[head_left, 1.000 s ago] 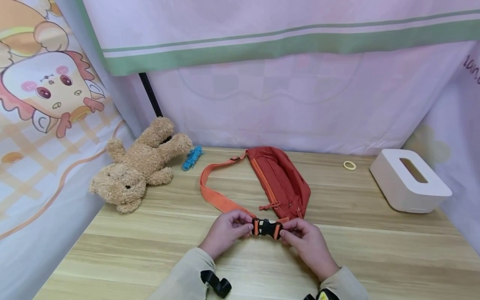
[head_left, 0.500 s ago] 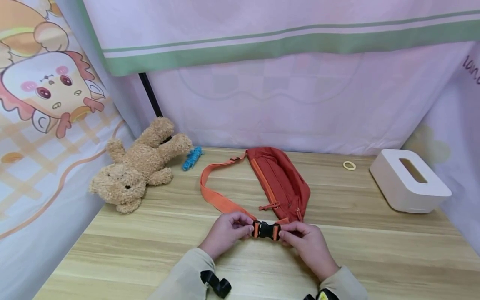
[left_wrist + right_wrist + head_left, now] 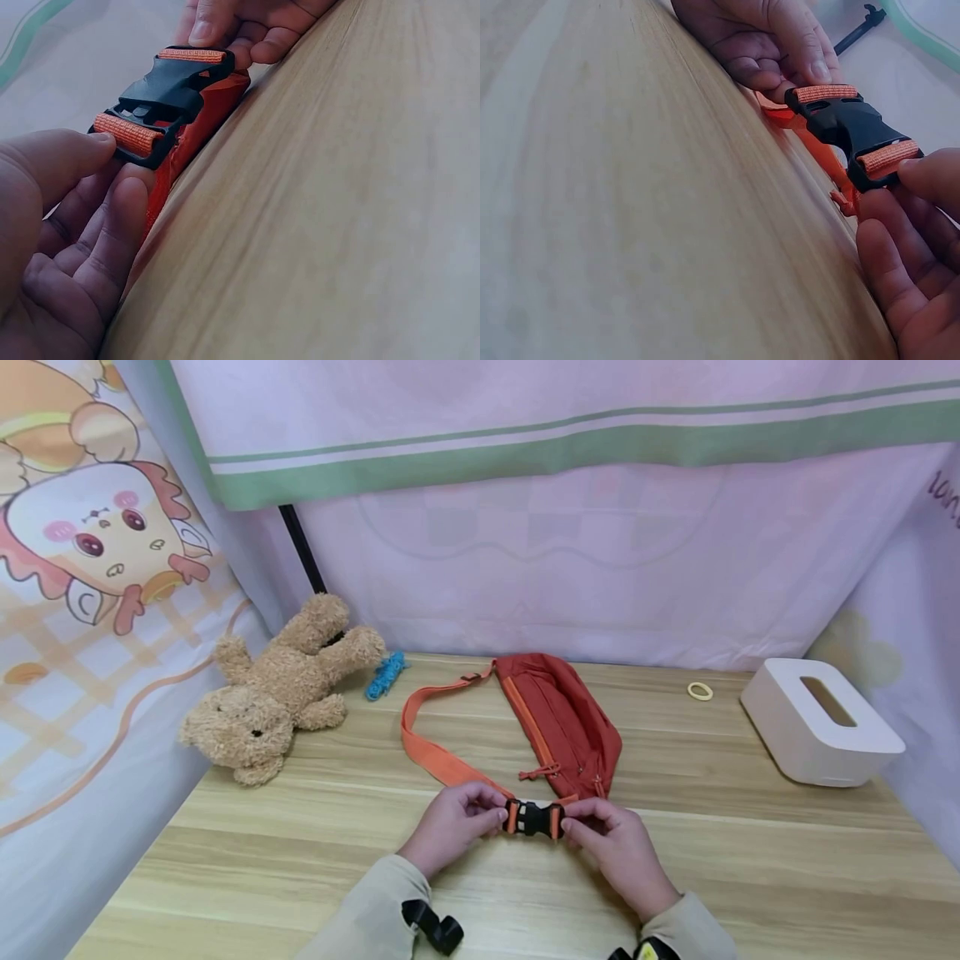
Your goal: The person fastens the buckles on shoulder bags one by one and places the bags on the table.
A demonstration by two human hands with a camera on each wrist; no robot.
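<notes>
A red waist bag [image 3: 558, 718] lies on the table, and its orange strap [image 3: 442, 760] loops out to the left. In front of the bag is its black side-release buckle [image 3: 534, 818], held just off the tabletop. My left hand [image 3: 457, 827] pinches the buckle's left end between thumb and fingers. At the opposite end, my right hand [image 3: 618, 852] pinches the wider half the same way. Both wrist views show the buckle [image 3: 161, 97] with its two halves together and slim openings between the prongs. Whether it is fully latched, I cannot tell.
A brown teddy bear [image 3: 273, 693] lies at the left, beside a blue bundle of cord [image 3: 386, 676]. Toward the right are a pale yellow ring [image 3: 700, 692] and a white tissue box [image 3: 821, 722]. Fabric curtains [image 3: 525, 568] hang behind the wooden table [image 3: 750, 860].
The buckle halves drew closer together by half a second ago, then spread slightly, with the right hand shifting a little left and back right. Both hands keep their pinch; the bag stays put.
</notes>
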